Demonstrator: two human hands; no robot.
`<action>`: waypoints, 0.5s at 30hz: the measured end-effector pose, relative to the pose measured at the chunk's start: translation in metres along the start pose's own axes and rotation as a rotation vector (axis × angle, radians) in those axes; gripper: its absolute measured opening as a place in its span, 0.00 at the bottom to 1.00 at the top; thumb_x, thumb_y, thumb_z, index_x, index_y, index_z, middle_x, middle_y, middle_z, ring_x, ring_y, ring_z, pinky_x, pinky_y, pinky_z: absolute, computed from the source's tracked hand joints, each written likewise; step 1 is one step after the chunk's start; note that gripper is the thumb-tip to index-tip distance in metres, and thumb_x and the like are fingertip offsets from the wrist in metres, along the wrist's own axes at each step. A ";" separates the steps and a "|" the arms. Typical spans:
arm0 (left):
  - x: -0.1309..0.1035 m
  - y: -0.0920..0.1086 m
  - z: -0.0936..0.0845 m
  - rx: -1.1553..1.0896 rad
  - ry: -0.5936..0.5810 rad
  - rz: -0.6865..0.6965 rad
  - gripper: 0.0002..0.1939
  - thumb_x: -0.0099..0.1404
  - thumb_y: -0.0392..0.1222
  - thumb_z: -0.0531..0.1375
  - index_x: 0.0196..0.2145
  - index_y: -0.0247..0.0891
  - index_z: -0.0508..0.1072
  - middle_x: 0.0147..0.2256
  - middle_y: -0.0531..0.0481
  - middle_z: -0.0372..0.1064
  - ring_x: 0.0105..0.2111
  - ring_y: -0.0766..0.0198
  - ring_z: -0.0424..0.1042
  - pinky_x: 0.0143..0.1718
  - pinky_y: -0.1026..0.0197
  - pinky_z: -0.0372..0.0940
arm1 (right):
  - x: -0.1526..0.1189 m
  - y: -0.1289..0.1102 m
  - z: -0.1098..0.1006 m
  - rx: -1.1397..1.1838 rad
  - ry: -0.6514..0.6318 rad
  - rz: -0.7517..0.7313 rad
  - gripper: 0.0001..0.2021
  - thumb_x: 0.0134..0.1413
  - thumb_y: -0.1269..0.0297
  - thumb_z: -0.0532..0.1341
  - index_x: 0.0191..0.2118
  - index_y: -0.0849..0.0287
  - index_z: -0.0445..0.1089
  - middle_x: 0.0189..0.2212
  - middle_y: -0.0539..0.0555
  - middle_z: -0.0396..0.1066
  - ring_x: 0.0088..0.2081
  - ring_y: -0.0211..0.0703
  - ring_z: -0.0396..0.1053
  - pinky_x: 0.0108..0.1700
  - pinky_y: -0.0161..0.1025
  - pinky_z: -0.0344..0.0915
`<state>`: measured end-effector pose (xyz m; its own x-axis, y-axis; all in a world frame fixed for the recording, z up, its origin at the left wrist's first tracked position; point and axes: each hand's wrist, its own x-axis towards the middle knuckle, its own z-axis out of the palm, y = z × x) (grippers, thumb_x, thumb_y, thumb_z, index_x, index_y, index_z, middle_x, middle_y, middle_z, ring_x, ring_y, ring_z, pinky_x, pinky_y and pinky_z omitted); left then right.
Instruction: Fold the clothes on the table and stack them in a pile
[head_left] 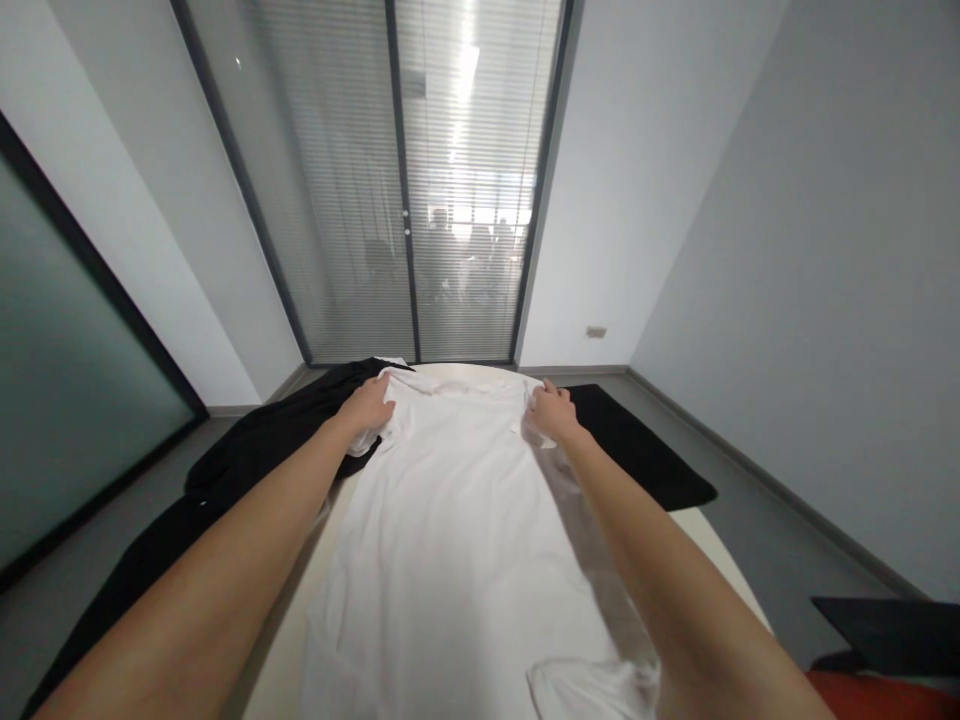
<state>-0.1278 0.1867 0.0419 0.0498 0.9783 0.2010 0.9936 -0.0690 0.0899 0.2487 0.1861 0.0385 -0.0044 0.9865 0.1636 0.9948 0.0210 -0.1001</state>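
Note:
A white shirt [450,530] lies spread lengthwise on a pale table [712,545], its far edge away from me. My left hand [367,405] grips the shirt's far left corner. My right hand [551,410] grips the far right corner. Both arms stretch out over the cloth. A fold of the shirt's near end bunches under my right forearm at the bottom.
A black garment [247,450] drapes over the table's left side. Another black cloth [637,440] lies at the right. Glass doors with blinds [405,180] stand beyond the table. A dark object and something red [885,690] sit at the bottom right.

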 end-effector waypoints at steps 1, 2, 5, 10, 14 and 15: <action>-0.003 0.001 0.001 0.012 -0.006 0.008 0.35 0.66 0.44 0.56 0.68 0.34 0.56 0.64 0.35 0.58 0.60 0.48 0.64 0.58 0.54 0.59 | -0.004 -0.002 0.002 -0.017 -0.009 0.003 0.26 0.59 0.63 0.59 0.63 0.57 0.64 0.70 0.63 0.48 0.64 0.64 0.53 0.57 0.56 0.59; -0.007 0.003 0.001 0.025 -0.006 0.017 0.33 0.66 0.43 0.56 0.67 0.35 0.60 0.65 0.34 0.56 0.60 0.45 0.63 0.58 0.51 0.60 | -0.009 -0.005 0.004 -0.029 -0.017 -0.010 0.25 0.60 0.61 0.59 0.63 0.55 0.64 0.70 0.62 0.48 0.65 0.64 0.51 0.58 0.57 0.58; -0.019 0.013 -0.003 0.063 0.021 0.095 0.22 0.66 0.40 0.55 0.57 0.38 0.72 0.69 0.38 0.48 0.64 0.40 0.54 0.60 0.44 0.56 | -0.019 -0.009 0.003 -0.069 -0.019 -0.101 0.21 0.62 0.61 0.57 0.60 0.52 0.68 0.68 0.59 0.54 0.65 0.61 0.50 0.59 0.57 0.54; -0.027 0.039 -0.007 0.065 -0.010 0.309 0.18 0.69 0.36 0.52 0.50 0.46 0.77 0.64 0.49 0.58 0.63 0.51 0.56 0.61 0.49 0.55 | -0.030 -0.021 -0.005 -0.030 0.078 -0.165 0.16 0.63 0.64 0.55 0.53 0.55 0.73 0.57 0.60 0.68 0.58 0.56 0.60 0.55 0.49 0.58; -0.019 0.056 0.004 0.044 -0.048 0.332 0.18 0.69 0.34 0.51 0.48 0.43 0.78 0.62 0.46 0.61 0.59 0.51 0.61 0.60 0.51 0.56 | -0.039 -0.034 -0.001 0.068 0.045 -0.148 0.16 0.65 0.64 0.53 0.55 0.56 0.70 0.51 0.59 0.72 0.50 0.50 0.69 0.46 0.41 0.63; -0.016 0.059 0.008 0.036 -0.055 0.315 0.18 0.69 0.35 0.51 0.46 0.42 0.79 0.60 0.44 0.63 0.58 0.51 0.63 0.60 0.50 0.56 | -0.042 -0.037 0.003 0.082 0.025 -0.136 0.17 0.66 0.62 0.52 0.56 0.55 0.68 0.49 0.59 0.73 0.47 0.50 0.71 0.44 0.41 0.63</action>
<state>-0.0695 0.1682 0.0362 0.3600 0.9190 0.1607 0.9313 -0.3642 -0.0036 0.2118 0.1444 0.0329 -0.1352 0.9694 0.2051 0.9735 0.1685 -0.1549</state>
